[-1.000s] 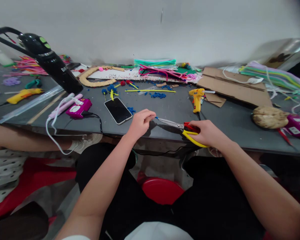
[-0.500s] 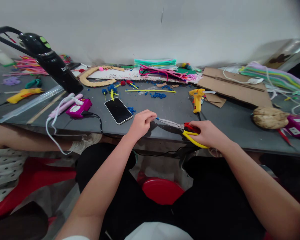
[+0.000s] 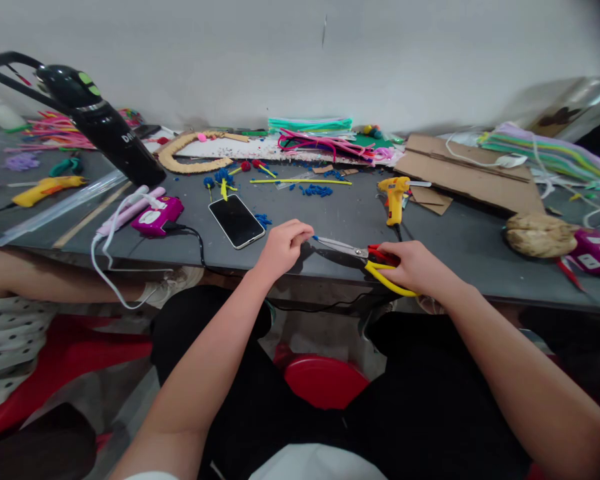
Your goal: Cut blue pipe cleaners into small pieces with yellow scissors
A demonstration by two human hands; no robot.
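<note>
My right hand (image 3: 416, 269) grips the yellow and red handles of a pair of scissors (image 3: 354, 254) at the near edge of the grey table (image 3: 340, 213). The blades point left toward my left hand (image 3: 281, 248). That hand is pinched shut on a small blue piece (image 3: 315, 237), thin like a pipe cleaner, whose tip sticks out at the scissor blades. A black phone (image 3: 237, 221) lies face up just left of my left hand.
A yellow glue gun (image 3: 394, 197) stands behind the scissors, with cardboard sheets (image 3: 467, 173) to its right. Blue bits (image 3: 316, 191), a yellow stick and coloured pipe cleaners (image 3: 325, 143) lie farther back. A black bottle (image 3: 100, 127) and pink device (image 3: 157, 217) sit left. Another person's arm (image 3: 40, 283) is at the left edge.
My left hand has shifted very slightly right and up toward the scissor blades. The right hand and scissors have stayed almost in place.
</note>
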